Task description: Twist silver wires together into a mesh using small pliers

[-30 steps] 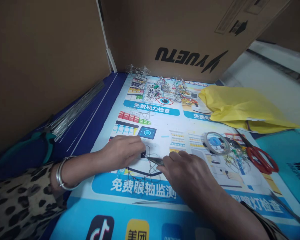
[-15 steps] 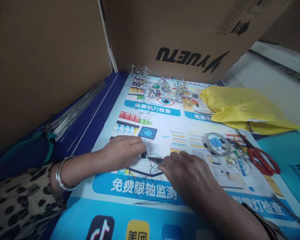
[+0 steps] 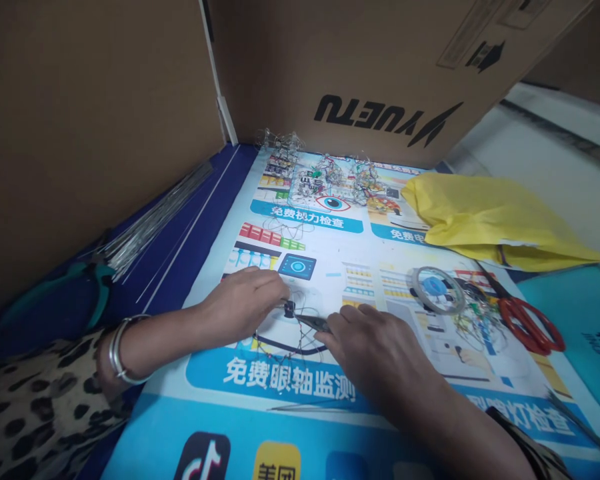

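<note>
My left hand, a silver bangle on its wrist, is closed with fingertips pinched on a thin wire that loops toward the pliers. My right hand wraps round needle-nose pliers, whose dark pointed jaws aim left at the wire; their handles are hidden in the palm. Below both hands, a tangle of thin wire with small dark beads or knots lies on the printed poster. A small black patch shows just under my left fingertips; whether it is printed or an object, I cannot tell.
Straight wires and teal-handled pliers lie at left. Wire tangles sit along the cardboard wall. To the right are a tape roll, red-handled scissors, a yellow bag and dark tweezers-like metal.
My left hand has drawn slightly up and left, showing more of the black patch. The right hand and pliers stay nearly in place, and the whole view has shifted a little.
</note>
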Demonstrator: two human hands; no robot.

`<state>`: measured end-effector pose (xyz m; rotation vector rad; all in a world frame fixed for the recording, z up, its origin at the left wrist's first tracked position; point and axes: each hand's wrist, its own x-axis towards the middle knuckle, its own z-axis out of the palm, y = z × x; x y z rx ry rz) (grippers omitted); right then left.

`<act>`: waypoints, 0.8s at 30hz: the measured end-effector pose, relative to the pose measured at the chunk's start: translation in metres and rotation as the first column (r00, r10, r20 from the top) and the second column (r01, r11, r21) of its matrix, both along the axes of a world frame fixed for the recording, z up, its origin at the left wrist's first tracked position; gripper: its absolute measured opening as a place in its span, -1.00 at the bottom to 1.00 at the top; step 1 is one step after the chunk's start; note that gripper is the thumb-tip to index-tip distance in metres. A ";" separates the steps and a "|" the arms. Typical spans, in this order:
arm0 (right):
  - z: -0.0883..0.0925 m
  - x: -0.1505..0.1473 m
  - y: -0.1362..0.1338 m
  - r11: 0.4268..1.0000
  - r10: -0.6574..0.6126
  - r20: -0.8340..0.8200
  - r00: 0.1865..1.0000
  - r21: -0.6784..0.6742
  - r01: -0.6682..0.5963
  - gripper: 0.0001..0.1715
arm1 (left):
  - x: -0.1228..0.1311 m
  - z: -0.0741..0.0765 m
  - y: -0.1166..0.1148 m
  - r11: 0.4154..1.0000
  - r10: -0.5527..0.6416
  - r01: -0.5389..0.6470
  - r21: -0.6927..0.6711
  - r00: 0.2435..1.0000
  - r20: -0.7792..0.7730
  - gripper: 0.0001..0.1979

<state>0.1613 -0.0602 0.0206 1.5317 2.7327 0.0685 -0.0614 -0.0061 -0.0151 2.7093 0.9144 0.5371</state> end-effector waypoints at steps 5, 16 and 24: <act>-0.002 0.001 0.000 0.999 -0.029 -0.007 1.000 -0.028 0.029 -0.81 | 0.004 0.004 0.000 0.993 -0.011 0.025 -0.112 0.991 0.130 -0.87; 0.008 0.000 0.007 0.999 -0.019 -0.051 0.999 -0.048 0.017 -0.77 | 0.006 0.004 -0.001 0.993 0.008 0.004 -0.117 0.995 0.104 -0.88; 0.002 -0.007 0.014 0.999 0.012 0.005 1.000 -0.031 -0.012 -0.75 | 0.006 0.002 -0.001 0.984 -0.013 0.034 -0.175 0.993 0.120 -0.85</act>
